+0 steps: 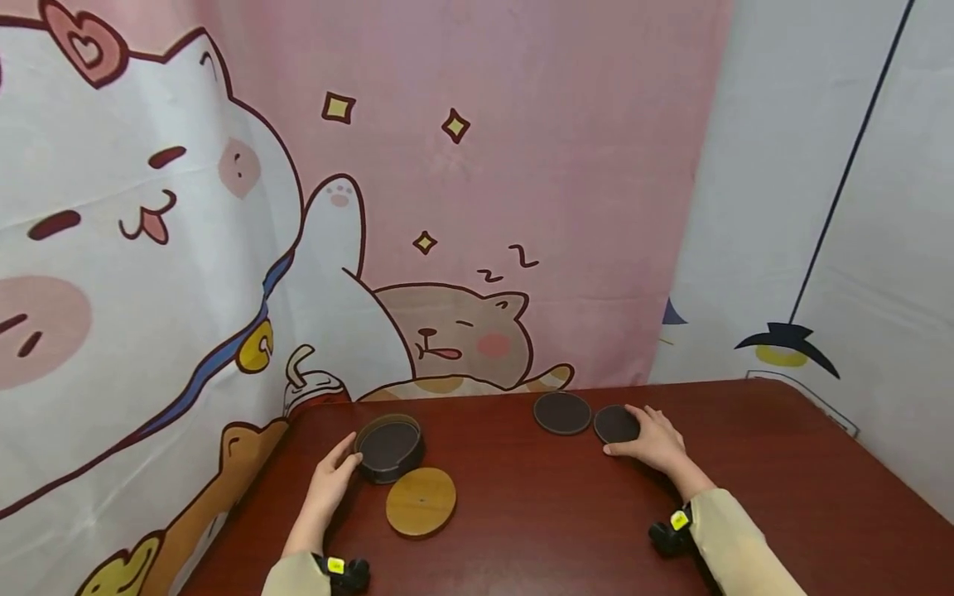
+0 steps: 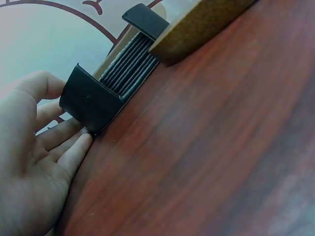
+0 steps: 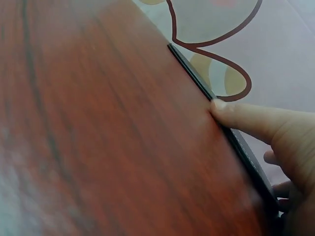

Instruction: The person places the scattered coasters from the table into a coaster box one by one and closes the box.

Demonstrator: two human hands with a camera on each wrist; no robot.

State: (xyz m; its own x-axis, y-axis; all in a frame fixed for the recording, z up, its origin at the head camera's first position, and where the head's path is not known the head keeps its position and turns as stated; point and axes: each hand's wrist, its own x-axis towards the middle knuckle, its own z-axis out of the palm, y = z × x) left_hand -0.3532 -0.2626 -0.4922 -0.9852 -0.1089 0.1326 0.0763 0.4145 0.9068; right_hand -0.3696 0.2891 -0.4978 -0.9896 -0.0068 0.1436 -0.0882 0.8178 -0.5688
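My left hand (image 1: pixel 328 484) holds the left side of a round black coaster holder (image 2: pixel 88 101), thumb and fingers against its wall. Through the gap in that wall, a stack of several black coasters (image 2: pixel 129 64) shows in the left wrist view. A round wooden disc (image 1: pixel 421 502) with a small mark at its centre lies close in front of the holder. Over on the right, my right hand (image 1: pixel 656 440) grips a round black coaster (image 1: pixel 614 424) by its edge, thumb at the near side. Another black coaster (image 1: pixel 562 413) lies flat just left of it.
The reddish-brown wooden table (image 1: pixel 514 513) reaches back to a cloth backdrop (image 1: pixel 581 207) printed with cartoon cats. A white cloth (image 1: pixel 879 248) hangs at the right. Small black devices sit on both wrists, over beige sleeves (image 1: pixel 734 530).
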